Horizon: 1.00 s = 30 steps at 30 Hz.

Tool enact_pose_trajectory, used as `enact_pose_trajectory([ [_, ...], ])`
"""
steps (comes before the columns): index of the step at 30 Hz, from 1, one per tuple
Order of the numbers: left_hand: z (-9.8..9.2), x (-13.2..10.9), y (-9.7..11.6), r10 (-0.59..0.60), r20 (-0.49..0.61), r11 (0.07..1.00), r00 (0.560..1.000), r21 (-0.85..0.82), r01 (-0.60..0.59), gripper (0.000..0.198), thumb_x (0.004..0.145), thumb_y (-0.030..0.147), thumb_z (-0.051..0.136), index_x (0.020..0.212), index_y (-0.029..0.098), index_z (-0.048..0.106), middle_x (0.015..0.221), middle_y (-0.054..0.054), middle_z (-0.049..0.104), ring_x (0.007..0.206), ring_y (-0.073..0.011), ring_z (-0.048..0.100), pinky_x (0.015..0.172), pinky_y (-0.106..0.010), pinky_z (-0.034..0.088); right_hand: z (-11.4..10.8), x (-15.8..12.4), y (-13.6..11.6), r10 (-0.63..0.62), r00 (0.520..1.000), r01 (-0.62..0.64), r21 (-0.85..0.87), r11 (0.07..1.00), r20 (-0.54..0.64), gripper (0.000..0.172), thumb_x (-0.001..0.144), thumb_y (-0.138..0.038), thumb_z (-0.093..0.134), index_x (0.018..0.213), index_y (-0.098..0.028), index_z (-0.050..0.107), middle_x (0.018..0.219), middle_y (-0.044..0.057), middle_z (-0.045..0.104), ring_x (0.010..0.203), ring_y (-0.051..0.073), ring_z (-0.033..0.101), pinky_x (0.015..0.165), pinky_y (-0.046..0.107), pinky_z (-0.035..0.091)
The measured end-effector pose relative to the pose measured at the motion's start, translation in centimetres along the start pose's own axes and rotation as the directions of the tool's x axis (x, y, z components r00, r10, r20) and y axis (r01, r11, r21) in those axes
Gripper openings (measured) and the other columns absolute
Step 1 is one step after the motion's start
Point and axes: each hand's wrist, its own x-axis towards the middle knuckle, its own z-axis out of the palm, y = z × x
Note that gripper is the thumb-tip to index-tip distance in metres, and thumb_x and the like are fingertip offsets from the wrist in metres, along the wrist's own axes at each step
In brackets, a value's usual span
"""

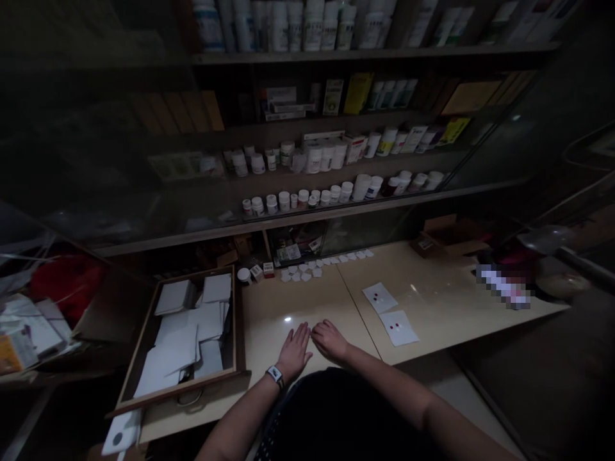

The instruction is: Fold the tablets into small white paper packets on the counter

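My left hand lies flat on the cream tabletop, its fingers stretched out and pointing away from me. Close beside its fingertips, my right hand rests on the table with curled fingers; whatever may be under or in them is hidden. To the right of my hands are two white paper squares lying flat, with a few small dark red and pale pills on them. Toward the back, several small folded white paper packets form a cluster and a row.
A wooden drawer with stacks of white paper sheets stands at the left. Behind the table, shelves hold many medicine bottles. A white jar and small boxes sit near the packets. An open cardboard box is at the back right.
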Motion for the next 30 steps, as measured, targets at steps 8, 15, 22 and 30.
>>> enact_pose_trajectory([
  [8, 0.1, 0.1, 0.7, -0.057, 0.013, 0.996, 0.998, 0.073, 0.056, 0.071, 0.094, 0.045, 0.038, 0.153, 0.013, 0.014, 0.158, -0.013, 0.017, 0.145, -0.0292, 0.015, 0.113, -0.052, 0.025, -1.6, -2.1, 0.3, 0.146, 0.989, -0.150, 0.105, 0.983, 0.038, 0.047, 0.093, -0.023, 0.039, 0.137, -0.015, 0.049, 0.134, 0.016, 0.056, 0.123, 0.026, 0.047, 0.102, 0.045, 0.030],
  [15, -0.4, 0.1, 0.6, -0.048, 0.041, 0.998, 0.998, 0.040, 0.046, 0.073, 0.094, 0.049, 0.038, 0.153, 0.017, 0.009, 0.158, -0.015, 0.012, 0.145, -0.0324, 0.015, 0.112, -0.057, 0.023, -1.1, -2.5, -0.3, 0.090, 0.964, -0.119, 0.102, 0.988, 0.251, 0.066, 0.091, -0.039, 0.043, 0.151, -0.015, 0.026, 0.153, 0.018, 0.031, 0.143, 0.029, 0.023, 0.113, 0.057, 0.011],
  [22, -1.2, 0.1, 0.3, -0.001, 0.048, 1.000, 0.999, 0.003, 0.001, 0.066, 0.095, 0.047, 0.040, 0.152, 0.024, 0.017, 0.158, -0.015, 0.016, 0.144, -0.0338, 0.017, 0.111, -0.062, 0.020, -1.2, -3.6, 0.0, 0.137, 0.966, -0.157, 0.073, 0.985, 0.220, 0.063, 0.092, -0.036, 0.044, 0.149, -0.013, 0.029, 0.152, 0.020, 0.030, 0.143, 0.031, 0.024, 0.110, 0.064, 0.012],
  [30, -2.6, 0.9, -1.2, 0.032, 0.027, 0.999, 0.999, 0.026, -0.033, 0.061, 0.094, 0.045, 0.045, 0.150, 0.032, 0.026, 0.159, -0.009, 0.016, 0.145, -0.0336, 0.013, 0.110, -0.064, 0.017, -2.1, -3.5, 0.7, 0.089, 0.982, -0.116, 0.155, 0.981, 0.168, 0.053, 0.090, -0.029, 0.044, 0.141, -0.013, 0.045, 0.144, 0.017, 0.046, 0.138, 0.027, 0.034, 0.112, 0.053, 0.022],
])
